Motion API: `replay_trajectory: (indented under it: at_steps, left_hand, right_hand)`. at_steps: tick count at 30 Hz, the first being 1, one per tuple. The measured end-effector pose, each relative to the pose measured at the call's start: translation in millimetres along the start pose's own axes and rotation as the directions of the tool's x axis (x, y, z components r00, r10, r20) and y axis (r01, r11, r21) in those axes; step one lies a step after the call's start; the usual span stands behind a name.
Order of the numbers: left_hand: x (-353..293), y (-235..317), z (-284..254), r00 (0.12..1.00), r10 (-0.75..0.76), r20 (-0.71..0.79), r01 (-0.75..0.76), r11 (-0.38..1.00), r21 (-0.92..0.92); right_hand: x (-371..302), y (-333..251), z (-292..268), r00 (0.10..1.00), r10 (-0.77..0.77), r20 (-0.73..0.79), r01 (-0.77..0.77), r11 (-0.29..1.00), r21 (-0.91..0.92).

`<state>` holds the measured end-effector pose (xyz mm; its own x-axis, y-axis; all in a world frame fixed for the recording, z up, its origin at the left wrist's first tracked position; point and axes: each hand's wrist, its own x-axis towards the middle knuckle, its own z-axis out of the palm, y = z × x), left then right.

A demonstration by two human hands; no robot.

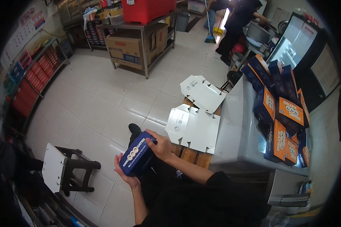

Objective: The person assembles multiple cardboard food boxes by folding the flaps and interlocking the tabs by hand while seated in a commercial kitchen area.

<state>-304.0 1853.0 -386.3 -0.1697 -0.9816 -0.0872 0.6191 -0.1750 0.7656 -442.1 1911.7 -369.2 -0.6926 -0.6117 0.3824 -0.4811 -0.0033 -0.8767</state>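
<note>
A folded blue cardboard box [137, 156] with pale lettering on its side is held over my lap between both hands. My left hand [125, 174] cups its lower left end, fingers curved up along the side. At its upper right end, my right hand [161, 145] grips the edge, thumb on the near face and fingers over the top. To the right of my right hand lie flat white box blanks, one nearer [195, 128] and one farther [204, 92], on a slatted wooden bench [191, 155].
Several orange and blue boxes [280, 142] are piled on a white chest [236, 125] at right. At left, a dark stool [79, 166] bears a white sheet [53, 168]. Farther back are a metal table [144, 49] with a carton [125, 47], and people [238, 26] standing near a broom.
</note>
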Motion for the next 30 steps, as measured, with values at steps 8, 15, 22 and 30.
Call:
replay_trajectory:
  at_steps: [8, 15, 22, 30]
  left_hand:
    - [32.3, 23.7, -8.8, 0.998, 0.033, -0.053, -0.028, 0.996, 0.087]
    - [9.3, 19.9, 51.7, 0.904, -0.267, 0.335, 0.144, 0.926, 0.35]
    - [31.8, 4.1, 57.2, 0.79, -0.344, 0.507, 0.033, 0.85, 0.526]
    - [21.0, 5.1, 47.7, 0.808, -0.377, 0.453, 0.079, 0.832, 0.55]
  right_hand:
    - [5.4, -45.1, -23.8, 0.963, -0.168, 0.209, 0.168, 0.986, 0.019]
    - [5.3, -47.6, -155.4, 0.943, -0.058, 0.329, 0.052, 0.998, 0.026]
    - [-96.7, -159.2, -335.0, 0.521, -0.438, -0.732, -0.253, 0.74, -0.623]
    - [-137.5, -150.3, -353.7, 0.585, 0.032, -0.81, -0.8, -0.141, -0.583]
